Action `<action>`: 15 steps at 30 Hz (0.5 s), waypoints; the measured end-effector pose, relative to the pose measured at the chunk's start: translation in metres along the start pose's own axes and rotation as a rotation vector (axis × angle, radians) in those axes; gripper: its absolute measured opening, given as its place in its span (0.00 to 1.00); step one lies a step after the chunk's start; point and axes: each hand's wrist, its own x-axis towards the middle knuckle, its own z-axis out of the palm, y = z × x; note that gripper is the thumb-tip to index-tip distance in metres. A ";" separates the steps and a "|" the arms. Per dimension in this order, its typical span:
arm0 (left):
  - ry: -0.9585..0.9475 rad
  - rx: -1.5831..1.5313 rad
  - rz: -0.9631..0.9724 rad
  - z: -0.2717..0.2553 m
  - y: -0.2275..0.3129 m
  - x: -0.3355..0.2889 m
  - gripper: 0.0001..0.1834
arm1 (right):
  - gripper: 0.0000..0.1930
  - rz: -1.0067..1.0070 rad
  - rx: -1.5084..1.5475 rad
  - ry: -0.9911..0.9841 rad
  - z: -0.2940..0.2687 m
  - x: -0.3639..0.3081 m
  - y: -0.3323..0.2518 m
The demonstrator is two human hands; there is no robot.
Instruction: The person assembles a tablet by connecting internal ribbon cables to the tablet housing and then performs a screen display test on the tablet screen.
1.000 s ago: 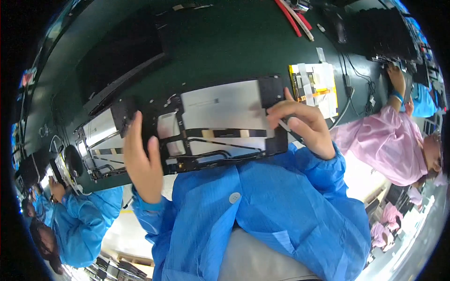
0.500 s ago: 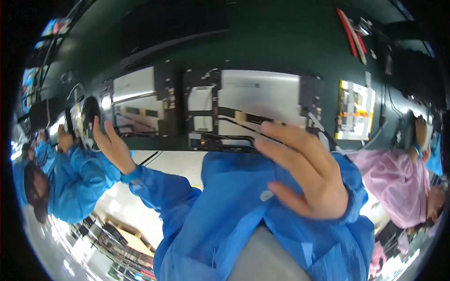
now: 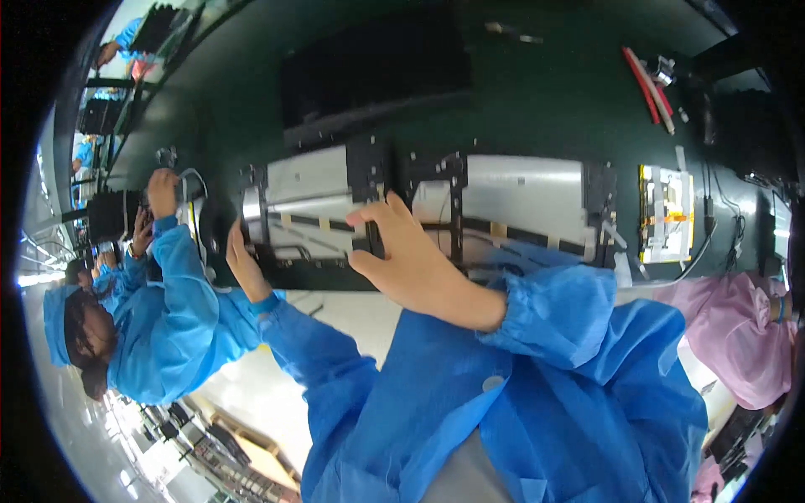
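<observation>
Two flat electronic panels with black frames and silver plates lie side by side on a dark green bench: a left panel (image 3: 309,176) and a right panel (image 3: 524,180). At the left end of the left panel, my left hand (image 3: 246,267) has its fingers stretched out along the edge. Across the other end reaches my right hand (image 3: 411,264), thumb and fingers spread apart with nothing seen between them. Its fingertips are over or touching that panel's black right side; I cannot tell which. My right hand and wrist cover part of the right panel's left side.
Behind the panels lies a large black sheet-like piece (image 3: 373,71). Red pens or sticks (image 3: 646,88) lie at the far right, above a yellow-edged silver pack (image 3: 667,214) and cables (image 3: 738,222). A co-worker in blue (image 3: 168,318) works on my left, another in pink (image 3: 738,344) on my right.
My right hand has swung left from in front of the right panel to the left panel's right end. My left hand now lies against its left end. The whole view has shifted.
</observation>
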 end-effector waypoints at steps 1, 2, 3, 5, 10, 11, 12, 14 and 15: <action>0.026 -0.046 -0.018 -0.001 -0.002 -0.005 0.21 | 0.20 -0.005 0.054 0.018 0.001 0.003 0.003; 0.001 -0.152 -0.038 0.002 0.007 -0.010 0.20 | 0.19 -0.053 0.144 0.105 0.007 0.002 0.013; 0.025 -0.197 -0.041 -0.004 0.009 -0.015 0.20 | 0.19 -0.146 0.042 0.085 0.005 -0.003 0.013; 0.045 -0.150 -0.046 -0.013 0.021 -0.027 0.20 | 0.19 -0.160 0.056 0.171 0.007 -0.018 -0.004; 0.023 -0.487 -0.070 0.015 0.084 -0.031 0.22 | 0.18 -0.378 -0.065 0.352 -0.049 0.001 -0.059; -0.039 -0.484 -0.099 0.032 0.103 -0.021 0.23 | 0.17 -0.393 -0.093 0.377 -0.066 0.016 -0.061; -0.098 -0.586 -0.057 0.047 0.108 -0.009 0.23 | 0.16 -0.330 0.110 0.441 -0.074 0.038 -0.054; -0.175 -0.517 0.071 0.077 0.112 0.030 0.21 | 0.14 -0.221 0.062 0.500 -0.100 0.070 -0.045; -0.244 -0.456 0.169 0.095 0.115 0.048 0.22 | 0.15 -0.265 0.047 0.565 -0.112 0.089 -0.026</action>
